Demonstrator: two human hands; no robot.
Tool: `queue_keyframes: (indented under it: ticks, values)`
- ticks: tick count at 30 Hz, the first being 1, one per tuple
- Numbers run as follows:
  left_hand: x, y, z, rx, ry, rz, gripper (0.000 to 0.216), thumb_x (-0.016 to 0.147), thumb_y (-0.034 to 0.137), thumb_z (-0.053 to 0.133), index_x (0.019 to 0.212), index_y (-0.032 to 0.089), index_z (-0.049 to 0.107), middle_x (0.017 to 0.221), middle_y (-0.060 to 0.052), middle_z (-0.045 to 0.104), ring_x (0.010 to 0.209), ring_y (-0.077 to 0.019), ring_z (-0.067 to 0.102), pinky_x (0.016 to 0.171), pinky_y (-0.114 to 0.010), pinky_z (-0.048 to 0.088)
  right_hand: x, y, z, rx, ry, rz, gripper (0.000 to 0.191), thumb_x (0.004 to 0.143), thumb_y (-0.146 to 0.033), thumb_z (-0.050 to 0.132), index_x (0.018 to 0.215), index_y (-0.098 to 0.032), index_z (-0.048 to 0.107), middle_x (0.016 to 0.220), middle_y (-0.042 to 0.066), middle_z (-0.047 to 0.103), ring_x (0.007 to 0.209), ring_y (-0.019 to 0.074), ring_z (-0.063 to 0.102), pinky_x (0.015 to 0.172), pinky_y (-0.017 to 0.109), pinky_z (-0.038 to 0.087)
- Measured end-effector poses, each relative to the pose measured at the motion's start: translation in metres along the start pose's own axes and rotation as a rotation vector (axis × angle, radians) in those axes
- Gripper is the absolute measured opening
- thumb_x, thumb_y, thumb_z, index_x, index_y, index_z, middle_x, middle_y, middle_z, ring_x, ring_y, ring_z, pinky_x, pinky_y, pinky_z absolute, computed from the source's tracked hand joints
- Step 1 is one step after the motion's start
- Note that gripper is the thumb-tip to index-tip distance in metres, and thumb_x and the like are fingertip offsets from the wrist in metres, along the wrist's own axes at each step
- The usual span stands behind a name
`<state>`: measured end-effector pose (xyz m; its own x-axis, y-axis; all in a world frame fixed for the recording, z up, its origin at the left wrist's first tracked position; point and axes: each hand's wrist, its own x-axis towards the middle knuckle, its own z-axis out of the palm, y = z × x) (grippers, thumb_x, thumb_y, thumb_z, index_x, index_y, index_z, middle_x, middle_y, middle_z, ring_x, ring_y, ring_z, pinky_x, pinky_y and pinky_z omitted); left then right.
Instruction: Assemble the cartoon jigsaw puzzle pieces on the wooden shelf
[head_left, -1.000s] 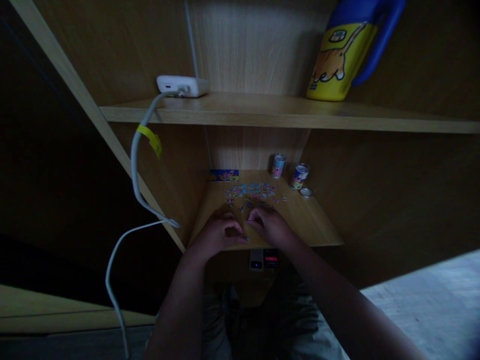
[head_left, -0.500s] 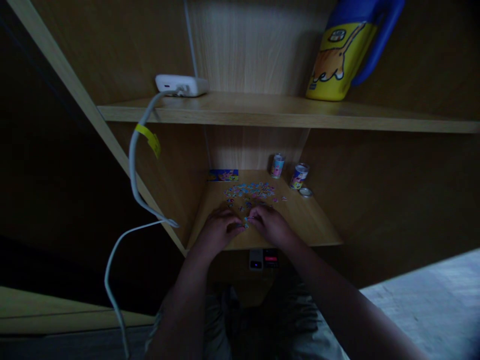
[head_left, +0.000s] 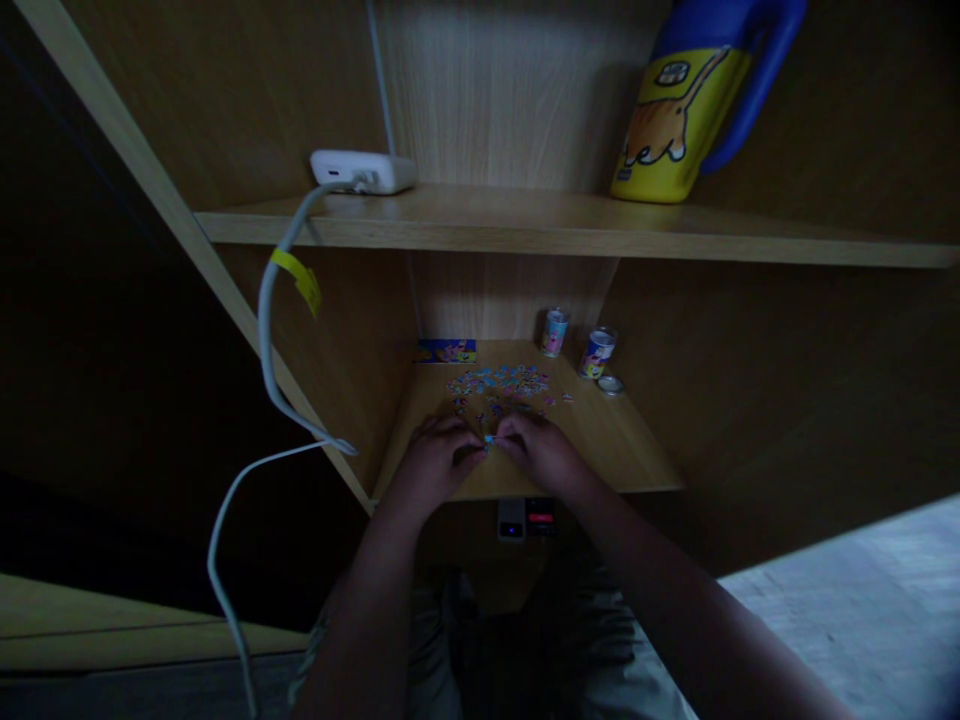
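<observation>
My left hand (head_left: 433,462) and my right hand (head_left: 541,450) rest near the front of a small wooden desk (head_left: 615,440), fingertips meeting. Both are closed in a pinch on small coloured puzzle pieces (head_left: 489,439) held between them. Just beyond the hands lies a loose scatter of small colourful puzzle pieces (head_left: 501,383). The room is dim and the pieces are tiny.
Two small printed cans (head_left: 555,331) (head_left: 598,352) and a round lid (head_left: 610,385) stand at the back right of the desk; a picture card (head_left: 447,351) lies back left. On the shelf above sit a white adapter (head_left: 365,171) with a hanging cable (head_left: 268,330) and a yellow-blue bag (head_left: 688,100).
My left hand has slid up and to the right to meet my right hand; the fingertips now pinch small pieces together, a little farther from the desk's front edge.
</observation>
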<state>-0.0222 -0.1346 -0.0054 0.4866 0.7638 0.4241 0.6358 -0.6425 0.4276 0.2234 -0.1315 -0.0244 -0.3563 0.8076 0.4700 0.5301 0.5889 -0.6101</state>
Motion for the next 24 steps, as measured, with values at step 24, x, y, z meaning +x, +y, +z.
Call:
queue_keyframes:
  ticks: [24]
  values:
    - [-0.0003, 0.0017, -0.0012, 0.001, 0.025, 0.014, 0.01, 0.107, 0.024, 0.075, 0.097, 0.025, 0.077, 0.101, -0.004, 0.077, 0.101, -0.0266, 0.069, 0.091, -0.042, 0.051, -0.0026, -0.0022, -0.0014, -0.074, -0.072, -0.164, 0.008, 0.107, -0.02, 0.071, 0.103, -0.025, 0.075, 0.101, 0.004, 0.082, 0.096, 0.0215, 0.076, 0.09, 0.033, 0.056]
